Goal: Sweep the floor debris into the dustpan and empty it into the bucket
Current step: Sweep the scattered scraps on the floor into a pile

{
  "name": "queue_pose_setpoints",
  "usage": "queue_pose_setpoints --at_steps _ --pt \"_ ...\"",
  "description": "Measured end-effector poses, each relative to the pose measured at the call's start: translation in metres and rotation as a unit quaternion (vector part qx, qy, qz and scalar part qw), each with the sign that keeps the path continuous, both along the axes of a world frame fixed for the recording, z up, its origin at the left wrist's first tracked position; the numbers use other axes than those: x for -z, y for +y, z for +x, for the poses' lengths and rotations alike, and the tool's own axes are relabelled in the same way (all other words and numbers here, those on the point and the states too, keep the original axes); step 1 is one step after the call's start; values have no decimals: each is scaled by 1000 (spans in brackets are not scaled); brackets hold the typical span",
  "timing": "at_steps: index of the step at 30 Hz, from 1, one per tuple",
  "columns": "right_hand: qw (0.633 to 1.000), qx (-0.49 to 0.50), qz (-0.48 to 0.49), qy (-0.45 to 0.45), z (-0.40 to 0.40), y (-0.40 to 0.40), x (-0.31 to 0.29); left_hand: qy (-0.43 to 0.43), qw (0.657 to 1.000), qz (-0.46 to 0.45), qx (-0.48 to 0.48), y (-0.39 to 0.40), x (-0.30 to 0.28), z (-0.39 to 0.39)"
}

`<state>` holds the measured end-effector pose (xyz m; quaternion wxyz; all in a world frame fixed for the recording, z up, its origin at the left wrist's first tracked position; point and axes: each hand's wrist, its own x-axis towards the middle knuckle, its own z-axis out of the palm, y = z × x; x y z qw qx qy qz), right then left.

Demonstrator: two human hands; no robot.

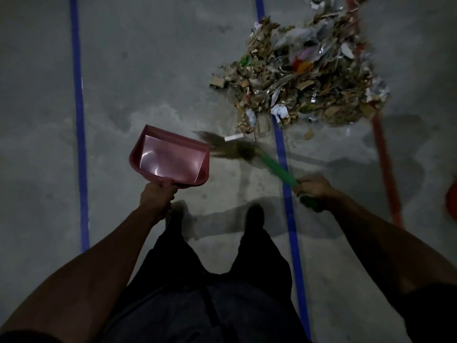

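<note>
Presently both hands are occupied. My left hand (158,194) is clenched round the handle of the pink dustpan (170,158), fingers wrapped tight at its near edge. The pan is tilted, its open mouth facing right toward the brush; its inside shows bare and glossy, with a bright glare streak.

My right hand (312,188) is closed on the green handle of the hand broom (247,154), the handle's butt end poking out below my fist. Bristles are brown and smeared by motion blur, so I cannot tell whether they touch the floor. They sit just beside the pan's right lip.

A small white scrap (233,138), perhaps a rolled bit of paper, lies just beyond the bristles.

Debris pile (304,75): cardboard shreds, torn paper, plastic film, a fleck of green and some orange. It lies ahead and to the right, apart from the pan, straddling a blue floor line (282,147).

A second blue line (80,134) runs at left; a red line (385,164) at right passes under the heap. At the far right edge, a sliver of something red-orange (452,201), too cropped to identify. My feet stand on grey concrete floor (148,70).
</note>
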<state>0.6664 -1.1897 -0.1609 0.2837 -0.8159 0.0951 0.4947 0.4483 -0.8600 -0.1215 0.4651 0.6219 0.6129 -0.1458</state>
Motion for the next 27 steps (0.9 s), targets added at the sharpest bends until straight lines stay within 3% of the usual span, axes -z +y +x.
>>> queue_pose_setpoints --at_steps 5,10,16,27 --pt "999 43 5 -27 42 -10 15 7 998 -3 -62 -54 -4 -2" --pt "995 89 36 -40 29 -10 -16 -5 994 -2 -106 -89 -15 -6" --pt "984 151 92 -28 -22 -27 -53 -35 991 -15 -128 -108 -16 -24" --pt "979 146 121 -73 -151 -47 -97 -116 987 -24 -110 -141 -44 -120"
